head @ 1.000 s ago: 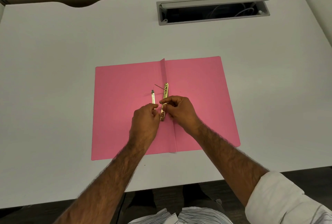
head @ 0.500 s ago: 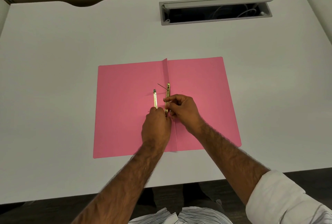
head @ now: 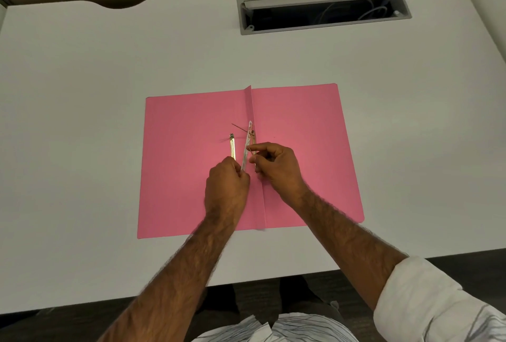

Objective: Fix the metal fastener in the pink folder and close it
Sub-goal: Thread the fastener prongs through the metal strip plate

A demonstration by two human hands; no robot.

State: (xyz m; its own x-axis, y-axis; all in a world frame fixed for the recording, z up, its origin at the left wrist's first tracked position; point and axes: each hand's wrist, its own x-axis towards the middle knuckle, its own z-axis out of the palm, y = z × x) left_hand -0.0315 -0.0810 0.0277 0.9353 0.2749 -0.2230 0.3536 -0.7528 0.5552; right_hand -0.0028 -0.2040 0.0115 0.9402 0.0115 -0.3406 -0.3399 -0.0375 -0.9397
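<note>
A: Lying open and flat on the white desk (head: 82,122), the pink folder (head: 191,177) has its centre crease (head: 250,106) running toward the person, the top of the crease standing up slightly.

B: And the hands?

A: Both meet at the crease, near the folder's middle. The left hand (head: 227,188) is closed in a loose fist on the near end of a pale metal fastener strip (head: 246,150), which rises at a slant from the folder. The right hand (head: 279,169) pinches thumb and forefinger on that strip further up, its other fingers curled.

B: Other fastener parts?

A: A gold bar (head: 232,147) lies flat on the folder just left of the crease, its near end hidden by the left hand. Another gold piece (head: 253,136) sits on the crease, partly behind the right hand. A thin dark prong (head: 239,128) angles up and left from the crease.

B: Beyond the folder?

A: A grey cable tray (head: 323,10), lid open, is set into the desk on the folder's far side.
</note>
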